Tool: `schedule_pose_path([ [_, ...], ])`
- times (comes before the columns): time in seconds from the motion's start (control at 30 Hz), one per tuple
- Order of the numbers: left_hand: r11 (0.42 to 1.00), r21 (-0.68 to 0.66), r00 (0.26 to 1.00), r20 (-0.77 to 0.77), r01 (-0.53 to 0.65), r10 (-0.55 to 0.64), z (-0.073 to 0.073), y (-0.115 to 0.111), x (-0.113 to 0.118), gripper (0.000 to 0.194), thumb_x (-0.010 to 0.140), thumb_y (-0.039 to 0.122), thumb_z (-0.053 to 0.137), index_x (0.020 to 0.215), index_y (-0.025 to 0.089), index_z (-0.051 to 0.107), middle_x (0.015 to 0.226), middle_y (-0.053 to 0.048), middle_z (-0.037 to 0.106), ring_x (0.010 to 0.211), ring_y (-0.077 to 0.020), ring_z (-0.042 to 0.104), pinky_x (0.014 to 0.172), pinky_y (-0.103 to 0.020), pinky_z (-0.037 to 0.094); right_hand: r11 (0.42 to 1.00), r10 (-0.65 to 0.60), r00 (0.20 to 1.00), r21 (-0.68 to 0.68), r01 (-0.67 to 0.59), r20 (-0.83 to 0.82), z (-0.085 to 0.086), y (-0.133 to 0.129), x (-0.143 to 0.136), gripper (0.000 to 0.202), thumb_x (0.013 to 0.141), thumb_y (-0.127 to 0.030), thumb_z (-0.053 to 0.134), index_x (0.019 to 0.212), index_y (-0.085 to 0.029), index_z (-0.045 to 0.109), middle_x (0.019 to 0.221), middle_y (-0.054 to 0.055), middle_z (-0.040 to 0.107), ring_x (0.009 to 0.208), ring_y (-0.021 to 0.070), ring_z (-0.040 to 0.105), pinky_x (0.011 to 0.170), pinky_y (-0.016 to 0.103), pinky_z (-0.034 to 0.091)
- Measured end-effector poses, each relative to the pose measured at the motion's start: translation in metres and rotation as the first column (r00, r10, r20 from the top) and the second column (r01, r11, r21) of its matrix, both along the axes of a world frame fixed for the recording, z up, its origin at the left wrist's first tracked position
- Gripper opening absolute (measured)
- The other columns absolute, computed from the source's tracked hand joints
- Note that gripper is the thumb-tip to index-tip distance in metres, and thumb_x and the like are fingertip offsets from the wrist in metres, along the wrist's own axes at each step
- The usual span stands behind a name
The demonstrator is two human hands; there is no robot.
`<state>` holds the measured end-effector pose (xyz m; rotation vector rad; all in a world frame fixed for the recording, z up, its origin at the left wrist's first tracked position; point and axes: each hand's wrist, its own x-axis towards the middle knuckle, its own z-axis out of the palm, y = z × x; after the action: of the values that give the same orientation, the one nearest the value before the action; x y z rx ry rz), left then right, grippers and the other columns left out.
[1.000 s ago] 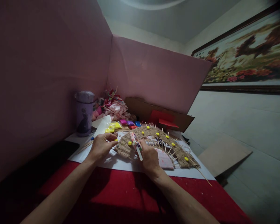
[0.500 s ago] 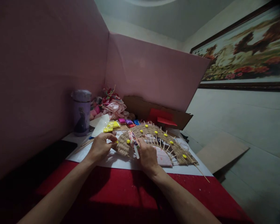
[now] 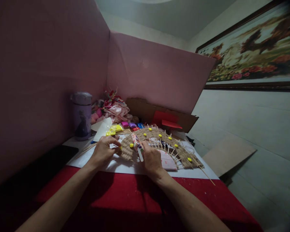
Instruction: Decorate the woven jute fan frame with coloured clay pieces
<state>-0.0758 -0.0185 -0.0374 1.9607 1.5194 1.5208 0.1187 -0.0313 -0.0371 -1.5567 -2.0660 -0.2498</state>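
Note:
My right hand is wrapped round a colourfully patterned glue gun, from whose near end a whitish glue stick juts. Its far end reaches over a woven, arch-shaped fan of tan cord on thin sticks; the nozzle cannot be made out. At the arch's left end, the thumb and forefinger of my left hand pinch a small yellow clay piece, partly hidden by the fingertips. Several similar yellow pieces sit along the weave. Inside the arch lies a pale pink patterned half-round panel.
White paper covers part of the red tabletop. Behind the fan lie yellow packets and a purple packet. A lilac flask stands back left beside a pink heap. Cardboard and pink panels close off the back.
The whole view has shifted slightly. Both hands keep their places at the fan, the left still pinching the yellow clay piece and the right still gripping the glue gun.

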Motion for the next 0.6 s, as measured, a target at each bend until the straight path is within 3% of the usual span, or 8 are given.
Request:
schedule_pose_path([
  [0.37, 1.000, -0.027, 0.994, -0.106, -0.012, 0.009, -0.0014, 0.0006, -0.0005, 0.004, 0.057, 0.027, 0.072, 0.059, 0.025, 0.070, 0.077, -0.004, 0.069, 0.085, -0.0237, 0.057, 0.082, -0.037, 0.042, 1.000, -0.007, 1.000, -0.020, 0.007, -0.006, 0.0013, -0.0013, -0.0007, 0.014, 0.088, -0.028, 0.046, 0.096, -0.020, 0.055, 0.075, 0.003, 0.070, 0.063, 0.0171, 0.062, 0.052, 0.027, 0.021],
  [0.5, 0.999, -0.015, 0.999, 0.036, 0.038, -0.037, -0.0008, 0.0015, -0.0014, 0.014, 0.063, 0.035, 0.068, 0.069, 0.023, 0.072, 0.083, -0.006, 0.070, 0.086, -0.0225, 0.060, 0.081, -0.035, 0.043, 1.000, 0.008, 1.000, -0.013, -0.008, -0.021, 0.0002, -0.0007, 0.0002, 0.013, 0.086, -0.025, 0.048, 0.095, -0.020, 0.055, 0.074, 0.003, 0.070, 0.062, 0.0171, 0.062, 0.052, 0.027, 0.021],
  [0.6, 0.992, -0.116, 0.971, 0.236, 0.057, -0.029, -0.0006, 0.0016, -0.0010, 0.035, 0.063, 0.041, 0.067, 0.089, 0.017, 0.070, 0.083, -0.008, 0.070, 0.078, -0.0210, 0.062, 0.070, -0.032, 0.046, 1.000, 0.011, 1.000, -0.025, -0.011, -0.017, 0.0012, -0.0017, 0.0006, 0.014, 0.082, -0.024, 0.051, 0.095, -0.019, 0.055, 0.074, 0.003, 0.070, 0.063, 0.0177, 0.062, 0.052, 0.027, 0.020],
])
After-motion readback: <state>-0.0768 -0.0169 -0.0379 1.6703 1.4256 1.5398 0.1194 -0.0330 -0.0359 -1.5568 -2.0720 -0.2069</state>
